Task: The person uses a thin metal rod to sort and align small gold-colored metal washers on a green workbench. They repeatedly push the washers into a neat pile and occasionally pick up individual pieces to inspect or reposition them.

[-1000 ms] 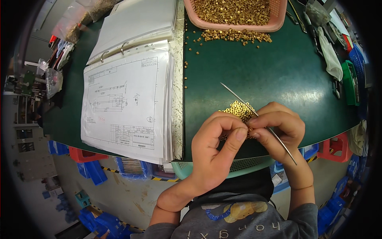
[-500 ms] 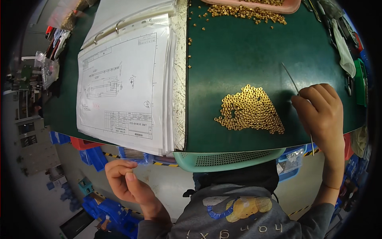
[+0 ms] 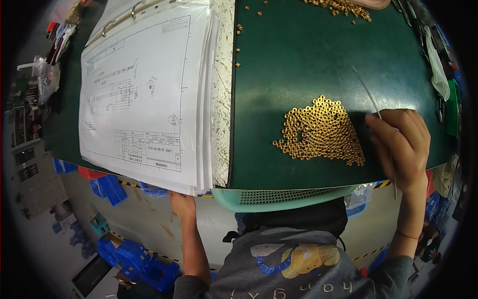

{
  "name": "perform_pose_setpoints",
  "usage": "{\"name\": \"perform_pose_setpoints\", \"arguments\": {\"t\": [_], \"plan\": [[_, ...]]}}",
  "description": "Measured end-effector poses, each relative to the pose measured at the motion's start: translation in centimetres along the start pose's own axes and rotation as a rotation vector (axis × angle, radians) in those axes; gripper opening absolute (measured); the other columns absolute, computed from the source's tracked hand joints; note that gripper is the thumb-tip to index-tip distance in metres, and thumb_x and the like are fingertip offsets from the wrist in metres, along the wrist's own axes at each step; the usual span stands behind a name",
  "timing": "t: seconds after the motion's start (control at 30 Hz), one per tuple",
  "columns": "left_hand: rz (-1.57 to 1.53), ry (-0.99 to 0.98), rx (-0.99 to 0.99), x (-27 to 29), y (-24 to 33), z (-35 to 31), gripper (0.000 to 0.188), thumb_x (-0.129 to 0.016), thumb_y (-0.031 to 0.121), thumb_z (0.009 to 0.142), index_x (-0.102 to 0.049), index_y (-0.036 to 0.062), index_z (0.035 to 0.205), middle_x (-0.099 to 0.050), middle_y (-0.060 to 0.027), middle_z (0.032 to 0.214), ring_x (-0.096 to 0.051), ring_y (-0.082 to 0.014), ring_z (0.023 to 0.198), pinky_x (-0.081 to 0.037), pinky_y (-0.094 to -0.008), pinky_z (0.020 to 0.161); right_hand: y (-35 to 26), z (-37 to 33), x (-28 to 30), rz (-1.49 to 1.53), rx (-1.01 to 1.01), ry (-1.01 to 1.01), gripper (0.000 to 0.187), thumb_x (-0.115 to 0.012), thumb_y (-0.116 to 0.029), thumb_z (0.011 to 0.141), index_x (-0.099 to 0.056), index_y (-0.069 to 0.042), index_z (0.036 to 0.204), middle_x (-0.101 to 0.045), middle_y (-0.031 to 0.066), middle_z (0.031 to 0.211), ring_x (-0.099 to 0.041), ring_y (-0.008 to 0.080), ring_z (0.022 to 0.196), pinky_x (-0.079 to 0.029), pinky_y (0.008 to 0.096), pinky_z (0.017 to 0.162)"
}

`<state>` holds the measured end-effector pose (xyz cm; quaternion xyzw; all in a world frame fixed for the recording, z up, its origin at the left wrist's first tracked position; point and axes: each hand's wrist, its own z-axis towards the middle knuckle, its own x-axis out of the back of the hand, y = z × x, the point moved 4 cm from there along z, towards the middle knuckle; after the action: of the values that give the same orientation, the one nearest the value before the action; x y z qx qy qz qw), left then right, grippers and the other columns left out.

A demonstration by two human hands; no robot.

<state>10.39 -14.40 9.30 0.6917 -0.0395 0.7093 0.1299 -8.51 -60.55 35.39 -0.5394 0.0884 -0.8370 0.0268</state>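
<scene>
My right hand (image 3: 401, 144) is closed on a thin metal rod (image 3: 367, 93), just right of a pile of small brass rings (image 3: 323, 130). The rod's far end points up over the green table, and its other end sticks out below my palm. The rings lie flat in one layer, packed close together, with a small gap in the left part. My left hand (image 3: 183, 204) is at the table's front edge, below the open binder (image 3: 134, 104). Its fingers are hidden beneath the edge, so what they touch does not show.
The binder holds printed drawings in clear sleeves. More brass pieces (image 3: 343, 7) lie at the far side beside a pink tray (image 3: 374, 3). A pale green basket (image 3: 294, 203) sits under the front edge. Bags and a green bin (image 3: 452, 107) line the right side.
My left hand has moved forward and right, from in front of the table to its edge under the binder. My right hand still holds the rod beside the rings. The view has shifted slightly.
</scene>
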Motion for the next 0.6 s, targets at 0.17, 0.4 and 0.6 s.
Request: {"name": "perform_pose_setpoints", "arguments": {"t": [0.17, 0.4, 0.6], "plan": [[-0.05, -0.088, 0.342, 4.1, 1.3, 2.1, 0.022, -0.07, 0.019, 0.08, -0.066, -0.0015, 0.075, -0.062, -0.0191, 0.082, -0.061, -0.0392, 0.083, -0.047, -0.0432, 0.073, -1.9, 1.3, -0.2, 0.421, -0.096, -0.034, 0.027, -0.07, -0.002, 0.066, -0.071, -0.004, 0.093, -0.064, 0.0063, 0.074, -0.06, 0.0195, 0.063, -0.044, 0.0316, 0.056], [-0.283, 0.731, -0.27, 17.8, 11.8, 5.7, 0.007, -0.064, 0.004, 0.086, -0.059, 0.0006, 0.09, -0.051, -0.0106, 0.103, -0.053, -0.024, 0.097, -0.044, -0.0379, 0.085, -1.6, -0.4, 0.2, 0.706, -0.147, -0.048, 0.016, -0.066, -0.016, 0.078, -0.071, -0.005, 0.088, -0.065, 0.0044, 0.07, -0.061, 0.0171, 0.058, -0.043, 0.0304, 0.054], [-0.542, 0.197, -0.857, 21.8, 29.1, 3.9, 0.011, -0.071, 0.003, 0.073, -0.066, 0.0037, 0.082, -0.056, -0.0125, 0.106, -0.056, -0.0248, 0.094, -0.046, -0.0363, 0.082, -1.7, -1.3, -0.4, 0.76, -0.172, -0.051, 0.017, -0.065, -0.017, 0.077, -0.071, -0.005, 0.087, -0.065, 0.0044, 0.07, -0.062, 0.0176, 0.059, -0.043, 0.0307, 0.054]]}}
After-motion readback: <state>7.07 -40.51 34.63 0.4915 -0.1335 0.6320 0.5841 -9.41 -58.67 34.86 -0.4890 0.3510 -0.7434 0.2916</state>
